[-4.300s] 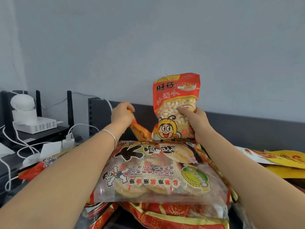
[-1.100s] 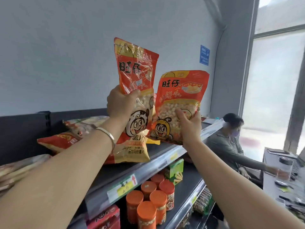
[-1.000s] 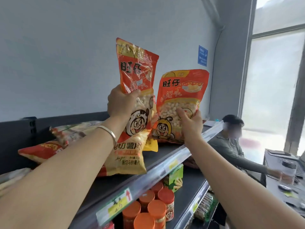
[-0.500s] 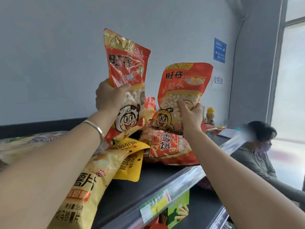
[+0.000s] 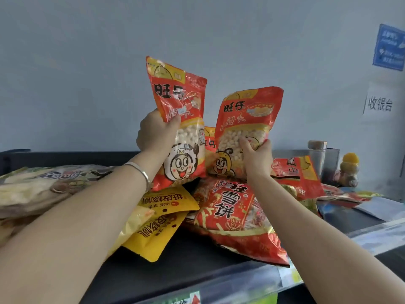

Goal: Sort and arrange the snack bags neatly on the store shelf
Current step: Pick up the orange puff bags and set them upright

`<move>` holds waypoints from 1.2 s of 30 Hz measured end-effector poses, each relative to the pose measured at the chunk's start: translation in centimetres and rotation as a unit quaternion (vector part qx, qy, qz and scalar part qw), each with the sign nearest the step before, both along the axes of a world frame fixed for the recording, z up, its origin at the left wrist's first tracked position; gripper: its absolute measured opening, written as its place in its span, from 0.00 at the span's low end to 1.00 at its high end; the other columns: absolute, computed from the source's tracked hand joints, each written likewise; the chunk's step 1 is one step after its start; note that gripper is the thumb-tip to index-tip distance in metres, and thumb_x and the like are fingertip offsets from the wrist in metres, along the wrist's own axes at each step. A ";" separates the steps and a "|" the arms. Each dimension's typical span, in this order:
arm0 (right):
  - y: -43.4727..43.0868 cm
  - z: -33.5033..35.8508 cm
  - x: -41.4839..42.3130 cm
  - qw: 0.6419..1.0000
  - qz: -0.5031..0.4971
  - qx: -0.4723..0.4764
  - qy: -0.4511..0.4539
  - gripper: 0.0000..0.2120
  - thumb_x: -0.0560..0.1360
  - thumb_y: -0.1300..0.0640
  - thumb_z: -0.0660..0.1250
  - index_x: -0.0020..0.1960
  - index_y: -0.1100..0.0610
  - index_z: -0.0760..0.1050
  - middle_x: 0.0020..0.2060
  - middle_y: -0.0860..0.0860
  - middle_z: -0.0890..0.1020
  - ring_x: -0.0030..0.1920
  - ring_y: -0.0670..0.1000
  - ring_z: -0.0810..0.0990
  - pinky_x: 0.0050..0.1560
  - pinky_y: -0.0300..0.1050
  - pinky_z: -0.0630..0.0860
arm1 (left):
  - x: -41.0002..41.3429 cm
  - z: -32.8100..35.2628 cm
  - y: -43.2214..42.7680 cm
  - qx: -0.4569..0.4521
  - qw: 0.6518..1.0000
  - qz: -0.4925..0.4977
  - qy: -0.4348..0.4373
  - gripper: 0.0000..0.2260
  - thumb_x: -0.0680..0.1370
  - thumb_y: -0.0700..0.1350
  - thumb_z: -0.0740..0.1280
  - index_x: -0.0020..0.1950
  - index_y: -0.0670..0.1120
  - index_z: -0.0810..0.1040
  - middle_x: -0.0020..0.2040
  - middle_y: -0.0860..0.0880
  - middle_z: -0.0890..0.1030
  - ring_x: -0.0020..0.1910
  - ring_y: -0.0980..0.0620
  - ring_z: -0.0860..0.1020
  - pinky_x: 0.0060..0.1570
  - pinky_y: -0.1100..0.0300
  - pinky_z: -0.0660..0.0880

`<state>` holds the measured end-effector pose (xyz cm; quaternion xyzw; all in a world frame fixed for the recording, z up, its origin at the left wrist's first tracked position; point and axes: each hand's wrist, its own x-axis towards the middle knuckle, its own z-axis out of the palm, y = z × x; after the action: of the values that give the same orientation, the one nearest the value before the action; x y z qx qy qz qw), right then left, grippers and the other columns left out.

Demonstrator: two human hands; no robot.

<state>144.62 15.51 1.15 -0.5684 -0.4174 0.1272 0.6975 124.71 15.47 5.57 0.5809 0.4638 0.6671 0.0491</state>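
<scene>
Your left hand [image 5: 155,132] hides its fingers behind the tall red bag [image 5: 177,119]; only the thumb shows. Your right hand [image 5: 256,156] covers the low corner of the second red bag [image 5: 247,115]. A third red bag [image 5: 209,139] peeks out between those two, mostly hidden. Your left arm [image 5: 87,216] lies over part of the yellow bags [image 5: 157,227]. The pale bag [image 5: 43,185] runs off the left edge and its print is blurry. The blue sign [image 5: 390,48] is cut by the right edge, its words too small to read. The shelf label [image 5: 190,299] is cut off at the bottom.
</scene>
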 end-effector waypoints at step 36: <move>-1.0 -0.3 -9.4 0.957 0.053 -0.062 -0.279 0.18 0.79 0.48 0.59 0.63 0.56 0.74 0.51 0.55 0.82 0.46 0.56 0.82 0.46 0.50 0.79 | -9.3 -0.1 0.8 -0.058 0.924 -0.179 -0.333 0.04 0.73 0.41 0.70 0.46 0.46 0.79 0.46 0.47 0.84 0.46 0.48 0.83 0.48 0.54 0.80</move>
<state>135.20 14.48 0.88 -0.6006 -0.6161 0.0265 0.5089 115.44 16.24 5.45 0.3950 0.3465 0.7741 0.3530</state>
